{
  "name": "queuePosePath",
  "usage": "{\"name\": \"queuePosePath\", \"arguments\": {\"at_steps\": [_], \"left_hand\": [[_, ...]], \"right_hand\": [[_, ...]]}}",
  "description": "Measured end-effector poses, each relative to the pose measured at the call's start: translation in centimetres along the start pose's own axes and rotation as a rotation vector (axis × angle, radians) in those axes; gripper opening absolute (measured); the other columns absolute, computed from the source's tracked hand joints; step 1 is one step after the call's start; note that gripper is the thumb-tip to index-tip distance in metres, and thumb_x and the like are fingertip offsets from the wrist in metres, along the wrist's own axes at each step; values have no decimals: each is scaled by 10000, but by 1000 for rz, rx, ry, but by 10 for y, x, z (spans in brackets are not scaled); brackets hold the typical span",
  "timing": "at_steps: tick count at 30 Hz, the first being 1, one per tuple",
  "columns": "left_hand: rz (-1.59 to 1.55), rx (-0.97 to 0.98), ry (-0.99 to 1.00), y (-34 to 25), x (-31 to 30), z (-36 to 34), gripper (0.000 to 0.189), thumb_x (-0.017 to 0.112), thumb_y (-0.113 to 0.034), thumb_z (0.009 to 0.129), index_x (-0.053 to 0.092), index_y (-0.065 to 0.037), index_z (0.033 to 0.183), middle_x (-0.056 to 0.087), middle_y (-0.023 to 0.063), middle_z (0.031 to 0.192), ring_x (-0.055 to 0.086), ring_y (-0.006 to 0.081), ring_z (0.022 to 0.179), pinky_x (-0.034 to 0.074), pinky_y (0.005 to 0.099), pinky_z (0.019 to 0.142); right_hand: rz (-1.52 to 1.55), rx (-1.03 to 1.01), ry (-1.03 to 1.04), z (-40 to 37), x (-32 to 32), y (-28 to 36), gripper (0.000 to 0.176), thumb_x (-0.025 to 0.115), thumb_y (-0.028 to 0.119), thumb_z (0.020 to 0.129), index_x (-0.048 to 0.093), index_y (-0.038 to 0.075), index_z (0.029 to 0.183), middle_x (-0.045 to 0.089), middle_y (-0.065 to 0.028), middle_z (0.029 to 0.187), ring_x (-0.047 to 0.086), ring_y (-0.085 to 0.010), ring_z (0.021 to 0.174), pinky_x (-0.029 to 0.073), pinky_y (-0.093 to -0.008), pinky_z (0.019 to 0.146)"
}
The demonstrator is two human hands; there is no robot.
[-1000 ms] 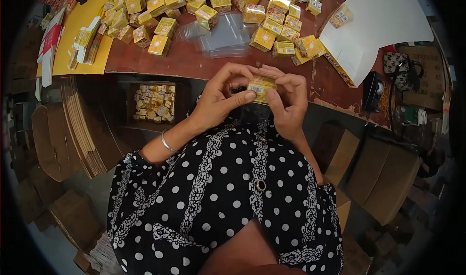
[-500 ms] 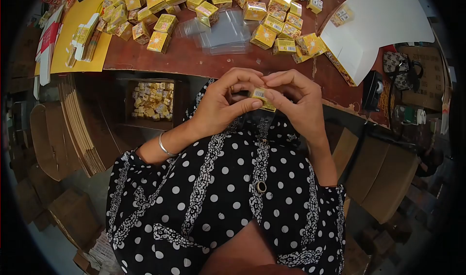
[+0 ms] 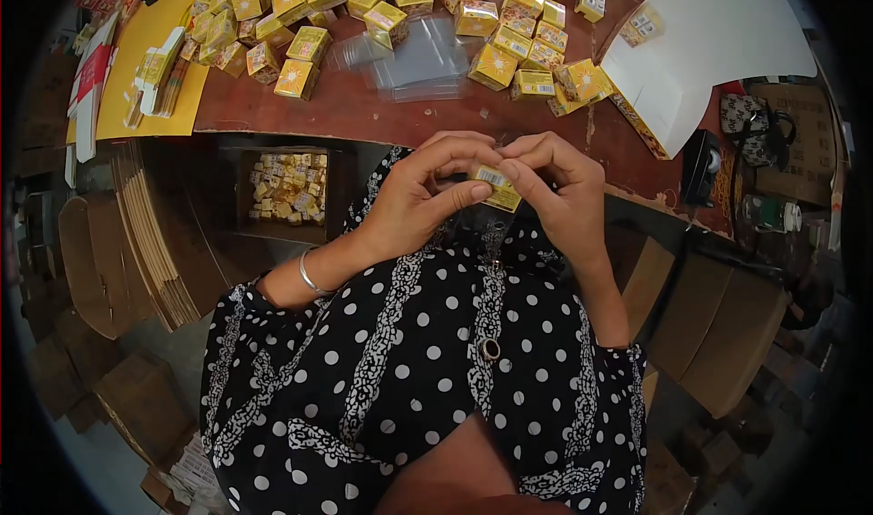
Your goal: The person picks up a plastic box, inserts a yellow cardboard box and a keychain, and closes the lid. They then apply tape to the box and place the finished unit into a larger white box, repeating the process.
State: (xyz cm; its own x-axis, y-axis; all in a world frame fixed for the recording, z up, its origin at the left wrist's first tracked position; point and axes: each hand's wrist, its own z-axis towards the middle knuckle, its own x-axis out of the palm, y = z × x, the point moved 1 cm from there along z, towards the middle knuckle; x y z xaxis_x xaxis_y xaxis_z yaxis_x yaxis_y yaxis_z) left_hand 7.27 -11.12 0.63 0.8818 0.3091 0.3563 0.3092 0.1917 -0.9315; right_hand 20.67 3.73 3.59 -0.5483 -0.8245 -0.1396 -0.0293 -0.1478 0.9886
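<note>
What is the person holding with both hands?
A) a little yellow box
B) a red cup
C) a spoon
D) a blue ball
A: the left hand and the right hand both pinch a little yellow box with a barcode on it. It looks like the many yellow boxes lying on the table.

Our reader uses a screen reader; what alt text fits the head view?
The left hand and right hand pinch a small yellow box above a polka-dot dress. More boxes and clear sleeves lie on the table.
</note>
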Motion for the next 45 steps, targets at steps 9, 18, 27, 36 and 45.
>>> {"name": "queuePosePath", "arguments": {"at_steps": [9, 18, 27, 36, 45], "left_hand": [[-22, 159, -135, -9, -6, 11, 271, 652, 24, 961, 548, 9, 1211, 456, 138, 1404, 573, 171, 1234, 520, 316, 1016], [753, -6, 221, -60, -33, 33, 787, 735, -92, 752, 456, -82, 1488, 605, 163, 1263, 615, 353, 1171, 497, 410, 1000], [379, -206, 140, -43, -46, 34, 532, 751, 11, 793, 555, -31, 1286, 627, 48, 1222, 625, 157, 1106, 514, 330, 957], [158, -132, -19, -23, -65, 37, 573, 847, 19, 780, 543, -41, 1261, 628, 54, 1280, 633, 143, 1125, 523, 323, 975], [135, -27, -74, -24, -54, 35, 566, 845, 44, 783, 536, -15, 1254, 671, 87, 1227, 664, 163, 1105, 563, 299, 929]], "right_hand": [[181, 55, -22, -6, 5, 10, 532, 844, 125, 812, 616, 24, 1282, 691, -103, 1176, 619, -201, 1183, 511, -350, 1000], [-727, -234, 521, 51, -32, 51, 464, 865, 140, 772, 685, 53, 1191, 701, -56, 1059, 680, -163, 921, 552, -304, 815], [-1385, 89, -116, 246, -162, -23, 435, 751, 421, 877, 667, 28, 1042, 736, -195, 1032, 707, -384, 927, 559, -464, 830], [-1506, 277, -160, 276, -162, -69, 700, 771, 491, 813, 551, -14, 1245, 728, -232, 1100, 695, -399, 1053, 560, -476, 890], [-1492, 190, -90, 250, -150, -50, 608, 804, 335, 777, 584, 9, 1240, 735, -197, 1080, 711, -354, 1021, 556, -473, 860]]}}
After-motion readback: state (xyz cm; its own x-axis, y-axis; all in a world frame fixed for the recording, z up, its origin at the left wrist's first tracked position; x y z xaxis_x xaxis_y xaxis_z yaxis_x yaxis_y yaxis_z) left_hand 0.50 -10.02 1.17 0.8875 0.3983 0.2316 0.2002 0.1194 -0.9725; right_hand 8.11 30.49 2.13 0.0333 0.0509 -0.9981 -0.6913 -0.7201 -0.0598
